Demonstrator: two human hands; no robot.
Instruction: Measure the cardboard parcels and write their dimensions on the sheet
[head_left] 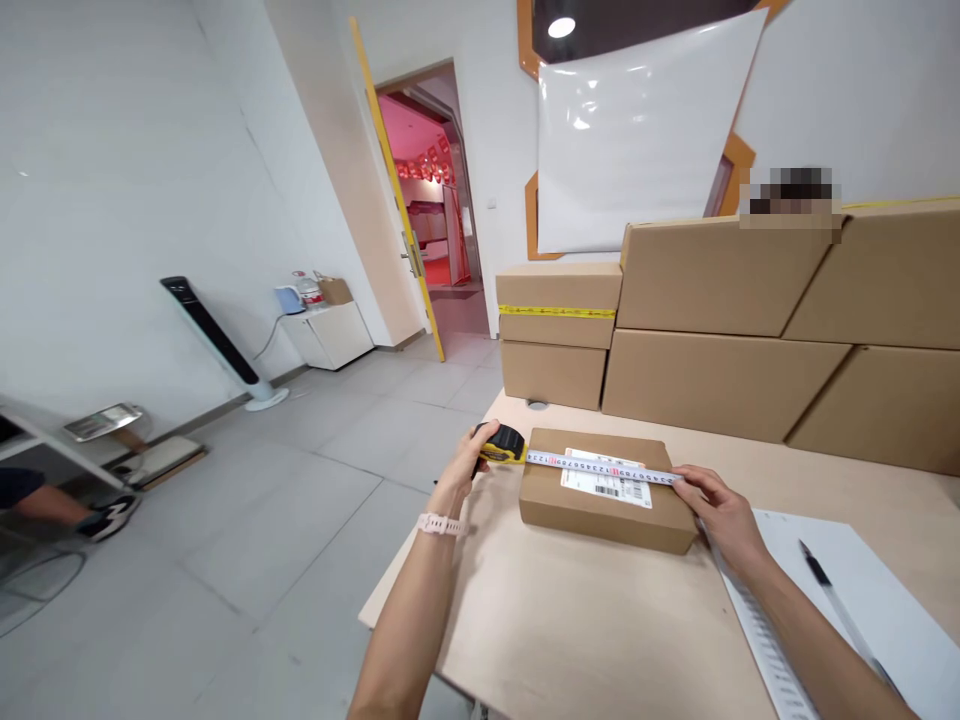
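A flat brown cardboard box [600, 520] lies on the table, with a white shipping label [606, 492] on its top. My left hand [469, 462] is closed round a black and yellow tape measure [501, 443] just beyond the box's left side. Its pale blade [585, 464] stretches across the top of the box, over part of the label. At the box's right edge, my right hand [724, 510] pinches the end of the blade between thumb and fingers. A pale pink band circles my left wrist.
Large cardboard boxes [720, 370] are stacked along the table's far side, with part of a person's head behind them. A spiral notebook [885, 570] and a pen [840, 605] lie at the right. The table's left edge [405, 570] drops to the tiled floor. Another person's foot shows far left.
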